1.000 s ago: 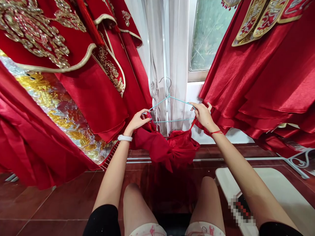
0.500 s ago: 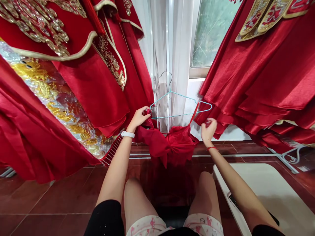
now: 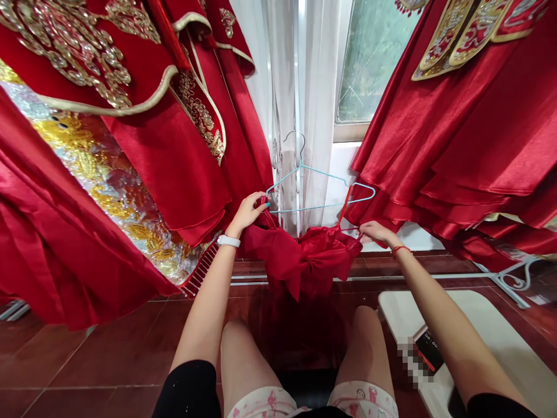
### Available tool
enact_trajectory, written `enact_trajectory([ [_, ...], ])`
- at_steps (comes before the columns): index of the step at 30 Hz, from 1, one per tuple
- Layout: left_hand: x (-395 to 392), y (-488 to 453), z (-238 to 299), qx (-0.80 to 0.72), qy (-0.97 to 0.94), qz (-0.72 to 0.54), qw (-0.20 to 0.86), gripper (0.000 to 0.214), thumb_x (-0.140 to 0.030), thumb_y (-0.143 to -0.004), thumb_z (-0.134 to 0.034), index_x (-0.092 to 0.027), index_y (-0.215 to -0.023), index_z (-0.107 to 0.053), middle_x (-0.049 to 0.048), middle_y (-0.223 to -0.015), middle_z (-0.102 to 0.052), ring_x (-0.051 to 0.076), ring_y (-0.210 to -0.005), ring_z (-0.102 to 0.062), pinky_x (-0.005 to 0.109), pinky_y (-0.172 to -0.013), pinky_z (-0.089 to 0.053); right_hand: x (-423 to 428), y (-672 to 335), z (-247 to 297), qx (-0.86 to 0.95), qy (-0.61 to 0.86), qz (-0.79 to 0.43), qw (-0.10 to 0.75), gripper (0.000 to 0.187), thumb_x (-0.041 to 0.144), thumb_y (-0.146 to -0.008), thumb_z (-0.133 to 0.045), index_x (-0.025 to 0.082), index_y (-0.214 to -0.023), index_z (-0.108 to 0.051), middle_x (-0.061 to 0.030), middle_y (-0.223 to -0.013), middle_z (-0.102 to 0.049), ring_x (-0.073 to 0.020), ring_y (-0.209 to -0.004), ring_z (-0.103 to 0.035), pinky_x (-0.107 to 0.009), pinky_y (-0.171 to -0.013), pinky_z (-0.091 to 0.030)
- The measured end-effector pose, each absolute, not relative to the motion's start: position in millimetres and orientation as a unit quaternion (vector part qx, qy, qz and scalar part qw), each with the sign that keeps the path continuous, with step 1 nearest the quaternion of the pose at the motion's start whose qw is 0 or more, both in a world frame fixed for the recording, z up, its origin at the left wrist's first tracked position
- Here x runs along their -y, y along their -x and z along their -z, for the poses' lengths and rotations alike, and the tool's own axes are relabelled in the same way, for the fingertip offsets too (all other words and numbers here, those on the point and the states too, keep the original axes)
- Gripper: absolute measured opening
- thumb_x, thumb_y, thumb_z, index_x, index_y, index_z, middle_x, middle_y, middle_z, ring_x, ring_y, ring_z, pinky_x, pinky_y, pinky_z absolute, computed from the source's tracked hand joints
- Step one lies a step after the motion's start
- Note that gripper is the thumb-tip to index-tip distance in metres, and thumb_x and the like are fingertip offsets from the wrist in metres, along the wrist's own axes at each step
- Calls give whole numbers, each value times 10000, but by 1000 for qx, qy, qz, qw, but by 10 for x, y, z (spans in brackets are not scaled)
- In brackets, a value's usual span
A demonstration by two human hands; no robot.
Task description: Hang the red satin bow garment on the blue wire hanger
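Note:
A red dress (image 3: 319, 252) with a large bow hangs before me from a light-blue wire hanger (image 3: 319, 207). My left hand (image 3: 251, 210) is closed around the hanger's left end, with gathered red fabric at its fingers. On the hanger's right side, a thin red strap (image 3: 345, 206) of the dress sits over the wire. My right hand (image 3: 375, 232) pinches a thin red cord at the dress's right edge, and the cord runs taut toward the bodice. The dress's lower part drops into shadow between my knees.
Red embroidered garments (image 3: 174, 168) hang at the left, and red satin skirts (image 3: 439, 133) at the right. A white stool (image 3: 491, 325) with a phone (image 3: 429, 350) on it stands at my right. Behind the hanger are a pale curtain (image 3: 319, 104) and a window (image 3: 374, 64).
My right hand has moved to the dress's right edge and taken hold of the thin red cord, pulling that side outward. My left hand keeps its grip on the hanger.

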State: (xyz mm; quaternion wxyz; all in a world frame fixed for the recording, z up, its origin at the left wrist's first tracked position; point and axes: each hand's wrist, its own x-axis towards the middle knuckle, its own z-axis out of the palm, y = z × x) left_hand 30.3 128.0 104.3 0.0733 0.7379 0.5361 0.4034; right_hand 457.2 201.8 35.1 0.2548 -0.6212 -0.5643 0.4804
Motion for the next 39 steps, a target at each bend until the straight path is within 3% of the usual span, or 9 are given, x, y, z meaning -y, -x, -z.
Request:
enact_trajectory([
  [3, -1279, -305, -1038, -557, -737, -381, 31, 306, -383, -932, -530, -186, -1112, -679, 103, -1106, -708, 249, -1022, -635, 402, -996, -478, -2078, -4638, -641, 506, 561, -540, 372, 116, 78, -683, -552, 191, -681, -581, 22, -594, -601, -80, -504, -560, -184, -548, -560],
  [8, -1284, -304, -1036, -567, -746, -349, 2, 368, -418, -985, -462, -169, -1150, -677, 118, -1124, -699, 259, -1076, -619, 409, -1045, -456, -2176, -4526, -1083, 453, 531, -523, 489, 136, 64, -691, -554, 192, -657, -522, 30, -559, -506, -66, -436, -434, -156, -407, -427],
  [14, -1261, -279, -1040, -576, -747, -333, -4, 412, -430, -999, -443, -154, -1212, -664, 136, -1187, -694, 261, -1105, -614, 414, -1058, -451, -2269, -4370, -1450, 504, 572, -400, 508, 260, 51, -722, -523, 221, -557, -416, 54, -480, -363, -71, -428, -283, -209, -388, -265],
  [17, -1251, -278, -1037, -576, -747, -332, -1, 409, -420, -1000, -444, -151, -1216, -664, 142, -1197, -697, 268, -1111, -615, 426, -1059, -449, -2309, -4300, -1542, 590, 614, -239, 466, 297, 101, -739, -564, 235, -516, -420, 43, -451, -358, -120, -483, -407, -270, -517, -400],
  [19, -1247, -280, -1036, -576, -745, -336, 0, 402, -412, -997, -450, -155, -1221, -664, 141, -1214, -696, 271, -1128, -614, 424, -1068, -444, -2324, -4214, -1577, 636, 619, -139, 439, 286, 124, -735, -587, 236, -504, -462, 0, -470, -451, -188, -589, -543, -334, -666, -483],
  [22, -1239, -279, -1039, -576, -743, -340, 1, 392, -416, -996, -454, -167, -1211, -668, 130, -1200, -700, 265, -1124, -619, 408, -1062, -450, -2307, -4059, -1587, 675, 595, -67, 431, 201, 129, -733, -575, 223, -555, -573, -76, -580, -605, -275, -751, -650, -412, -822, -512],
  [28, -1237, -298, -1015, -573, -744, -343, 1, 382, -423, -1000, -445, -174, -1175, -677, 125, -1142, -705, 261, -1077, -630, 405, -1032, -468, -2180, -4044, -1557, 705, 536, -91, 455, 183, 191, -724, -589, 177, -825, -742, -33, -648, -649, -217, -672, -645, -383, -788, -553],
  [33, -1247, -358, -967, -571, -743, -350, 8, 379, -424, -1004, -438, -185, -1181, -673, 116, -1147, -706, 258, -1088, -631, 410, -1047, -461, -2208, -4094, -1560, 692, 518, -110, 491, 304, 165, -667, -607, 144, -933, -753, -20, -698, -658, -194, -688, -635, -366, -801, -553],
  [39, -1236, -351, -983, -573, -744, -344, 5, 401, -418, -1005, -427, -167, -1203, -669, 139, -1202, -705, 270, -1115, -630, 419, -1060, -450, -2314, -3932, -1550, 649, 528, -153, 527, 346, 137, -722, -553, 119, -1011, -744, -41, -723, -679, -185, -669, -630, -340, -739, -548],
])
